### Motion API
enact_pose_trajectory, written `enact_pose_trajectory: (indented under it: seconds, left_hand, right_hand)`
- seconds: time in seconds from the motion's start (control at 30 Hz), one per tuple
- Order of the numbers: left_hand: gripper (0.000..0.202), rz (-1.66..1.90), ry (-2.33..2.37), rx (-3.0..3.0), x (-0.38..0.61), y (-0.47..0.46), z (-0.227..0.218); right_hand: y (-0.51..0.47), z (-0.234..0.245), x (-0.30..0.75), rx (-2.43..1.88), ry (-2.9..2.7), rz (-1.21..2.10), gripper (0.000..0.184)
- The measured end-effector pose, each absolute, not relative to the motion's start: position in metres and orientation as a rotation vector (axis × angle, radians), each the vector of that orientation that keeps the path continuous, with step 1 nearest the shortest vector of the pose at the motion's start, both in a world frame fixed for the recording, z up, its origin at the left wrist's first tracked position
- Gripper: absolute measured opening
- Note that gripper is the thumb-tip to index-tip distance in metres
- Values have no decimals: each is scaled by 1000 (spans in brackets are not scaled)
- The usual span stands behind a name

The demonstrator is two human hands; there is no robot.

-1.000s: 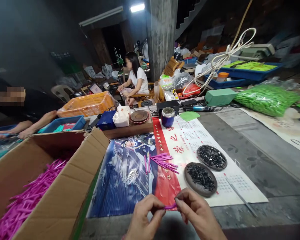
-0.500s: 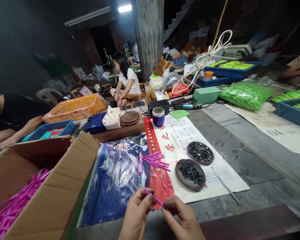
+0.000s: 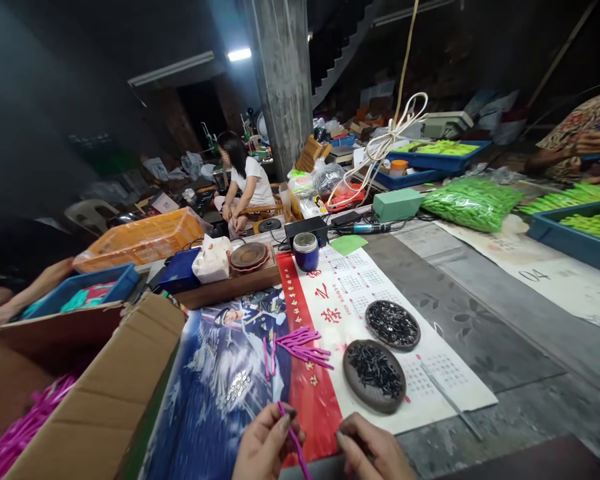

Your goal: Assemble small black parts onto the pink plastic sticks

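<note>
My left hand (image 3: 266, 441) is closed, pinching a thin magenta cord-like strip (image 3: 296, 441) that slants down towards me. My right hand (image 3: 373, 450) is just right of it, thumb and forefinger pressed together; whatever lies between them is too small to make out. Beyond my hands, several magenta strips (image 3: 303, 347) lie fanned out on a calendar poster (image 3: 325, 417). Small pale rings (image 3: 239, 388) form a cluster on its blue part. To the right, a near dark dish (image 3: 398, 403) holds thin black pieces, and a far dish (image 3: 408, 347) holds black and shiny bits.
A carton (image 3: 97, 393) of magenta strips stands at left. A slim metal tool (image 3: 453, 400) lies on the poster's right side. A lidded blue cup (image 3: 306, 257) and a wooden tray (image 3: 230, 290) stand behind. Co-workers sit left, behind and right; a green bag (image 3: 473, 203) lies far right.
My hands have moved apart. The strip, earlier stretched between both hands, now stays only in my left and points more downward. The view has shifted slightly.
</note>
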State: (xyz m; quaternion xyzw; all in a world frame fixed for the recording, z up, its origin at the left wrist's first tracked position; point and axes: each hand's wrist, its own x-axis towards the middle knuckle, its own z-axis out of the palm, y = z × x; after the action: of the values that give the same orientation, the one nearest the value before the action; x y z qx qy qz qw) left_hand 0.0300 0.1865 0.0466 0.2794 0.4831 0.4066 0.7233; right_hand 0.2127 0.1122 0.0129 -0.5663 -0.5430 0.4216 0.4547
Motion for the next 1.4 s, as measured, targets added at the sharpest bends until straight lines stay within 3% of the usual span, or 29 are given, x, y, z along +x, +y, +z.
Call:
enact_pose_trajectory:
  seconds: [0.63, 1.03, 1.4]
  left_hand:
    - [45, 811, 1027, 639, 30, 176, 50]
    - [42, 756, 1080, 674, 25, 168, 51]
    - [41, 661, 1054, 658, 11, 172, 41]
  right_hand:
    - [122, 10, 311, -1843, -1416, 439, 29]
    - [139, 6, 309, -1901, -1747, 404, 18]
    - [156, 14, 299, -2018, -2181, 347, 22]
